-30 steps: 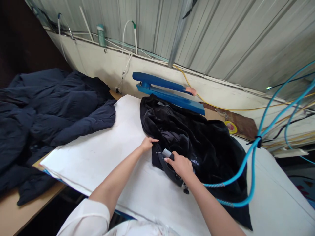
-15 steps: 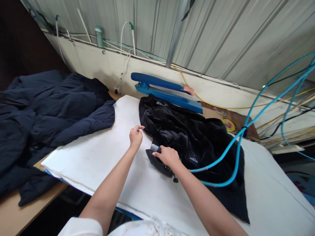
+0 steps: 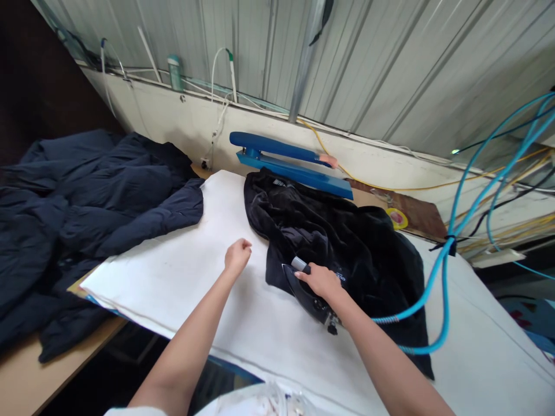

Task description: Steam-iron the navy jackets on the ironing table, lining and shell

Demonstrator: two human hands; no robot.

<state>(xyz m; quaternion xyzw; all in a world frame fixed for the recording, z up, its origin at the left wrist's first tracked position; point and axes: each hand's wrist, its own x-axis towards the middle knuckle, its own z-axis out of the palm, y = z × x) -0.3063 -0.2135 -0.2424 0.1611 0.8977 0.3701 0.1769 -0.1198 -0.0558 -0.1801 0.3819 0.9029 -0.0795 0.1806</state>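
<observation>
White-topped, the bench (image 3: 182,277) stretched beneath my right grip (image 3: 318,282), which was closed round the handle (image 3: 299,264) of an iron (image 3: 307,297) at the black garment's (image 3: 368,242) near-left edge, its long axis slanting, tip pointing forward and leftward. It looked heavy and rigid, best held by that handle. Farther out, my left grip (image 3: 238,255) curled, seemingly empty, beside the soft, pliable garment, a blue board (image 3: 299,175) behind.

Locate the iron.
In the head view, the iron is below and right of centre, in the right hand, at the near edge of the black garment.
</observation>
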